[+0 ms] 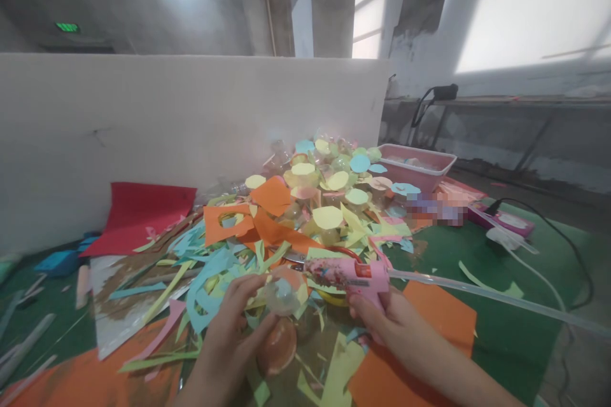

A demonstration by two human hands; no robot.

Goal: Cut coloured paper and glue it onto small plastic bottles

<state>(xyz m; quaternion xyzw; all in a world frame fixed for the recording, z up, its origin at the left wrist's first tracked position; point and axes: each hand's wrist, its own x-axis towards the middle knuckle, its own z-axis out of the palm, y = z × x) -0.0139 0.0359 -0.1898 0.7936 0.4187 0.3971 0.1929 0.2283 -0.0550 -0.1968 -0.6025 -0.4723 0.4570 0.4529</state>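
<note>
My left hand (231,315) pinches a small clear plastic cup-like piece (282,297) between thumb and fingers. Below the thumb is a round piece with an orange face (277,348); whether it is joined to the clear one I cannot tell. My right hand (394,321) is wrapped round the handle of a pink hot glue gun (372,278), its nozzle end pointing left, close to the clear piece. A long translucent glue stick (458,285) sticks out of the gun's back. Partly hidden behind the gun lie scissors (293,259).
Colored paper scraps (210,280) cover much of the green table (515,356). Beyond them is a heap of clear pieces topped with paper discs (327,217). A pink basin (415,173), a power cord (580,267), red sheet (147,213) and white partition (191,114) stand around.
</note>
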